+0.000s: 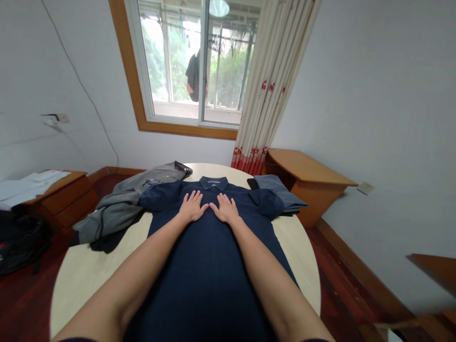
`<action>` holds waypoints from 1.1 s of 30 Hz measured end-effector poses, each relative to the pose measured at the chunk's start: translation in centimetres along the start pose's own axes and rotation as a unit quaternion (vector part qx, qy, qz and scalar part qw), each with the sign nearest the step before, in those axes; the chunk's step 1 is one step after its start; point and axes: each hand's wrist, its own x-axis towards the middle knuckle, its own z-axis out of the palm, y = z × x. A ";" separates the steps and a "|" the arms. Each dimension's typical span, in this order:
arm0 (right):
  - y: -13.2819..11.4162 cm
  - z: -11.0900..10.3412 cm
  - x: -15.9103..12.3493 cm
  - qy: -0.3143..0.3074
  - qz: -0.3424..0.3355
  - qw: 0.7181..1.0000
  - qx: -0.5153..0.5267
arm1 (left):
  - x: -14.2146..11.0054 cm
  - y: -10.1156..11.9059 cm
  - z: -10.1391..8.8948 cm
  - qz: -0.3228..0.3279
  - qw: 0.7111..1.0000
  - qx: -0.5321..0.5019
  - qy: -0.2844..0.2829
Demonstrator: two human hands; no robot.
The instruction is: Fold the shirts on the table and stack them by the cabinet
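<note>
Left hand [191,207] and right hand [226,209] lie spread flat on 1 blue shirt [210,256]; bare desk [302,256] edges show on 2 sides.

Bare hands [191,207] and forearms [144,261] meet apparently dark sleeves [76,340].

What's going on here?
A person's left hand and right hand rest flat, fingers spread, on the upper part of a navy collared shirt. It lies spread out on a round table, collar at the far end. Grey clothing lies to its left, folded grey fabric to its right.
</note>
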 end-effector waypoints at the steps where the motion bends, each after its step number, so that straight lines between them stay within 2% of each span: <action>1: 0.5 -0.2 0.5 -0.005 -0.001 1.000 0.001 | 0.8 -0.5 0.0 -0.011 1.000 -0.002 -0.003; 5: 3.3 -0.7 2.0 0.002 0.013 1.000 -0.007 | 2.9 -3.0 -0.1 -0.044 0.999 -0.014 -0.004; 8: 5.7 -1.1 2.5 0.020 0.053 0.998 -0.020 | 3.1 -4.5 -0.1 -0.076 0.997 -0.019 0.013; 10: 6.4 -1.4 2.5 0.037 0.093 0.995 -0.029 | 2.7 -4.7 -0.2 -0.102 0.994 -0.023 0.025; 13: 5.4 -1.6 2.0 0.058 0.135 0.988 -0.051 | 1.6 -4.1 -0.4 -0.121 0.991 -0.023 0.047; 15: 4.0 -1.4 1.2 0.057 0.107 0.991 -0.059 | 0.8 -3.7 -1.0 -0.115 0.991 -0.027 0.067; 17: 2.7 -0.9 0.0 0.048 0.061 0.996 -0.045 | -0.1 -3.8 -2.0 -0.099 0.988 -0.030 0.112; 20: 2.3 -0.2 -1.5 0.048 0.032 0.998 -0.011 | -1.4 -5.6 -4.4 -0.092 0.975 -0.026 0.199; 22: 2.8 0.0 -2.0 0.055 0.023 0.998 -0.002 | -2.3 -7.7 -6.0 -0.142 0.963 -0.016 0.228; 24: 3.5 -0.1 -2.0 0.056 0.017 0.998 0.003 | -2.9 -10.0 -7.3 -0.233 0.949 -0.005 0.213; 27: 4.1 -0.2 -1.6 0.061 0.014 0.998 0.007 | -3.4 -13.0 -8.1 -0.327 0.937 -0.016 0.118; 29: 4.1 -0.3 -1.5 0.063 0.016 0.998 0.007 | -3.2 -14.2 -8.1 -0.348 0.934 -0.036 0.074; 30: 4.1 -0.2 -1.4 0.063 0.016 0.998 0.008 | -3.1 -14.7 -8.0 -0.349 0.933 -0.047 0.071; 33: 3.9 -0.2 -1.5 0.064 0.017 0.998 0.011 | -2.8 -15.1 -8.1 -0.331 0.933 -0.085 0.111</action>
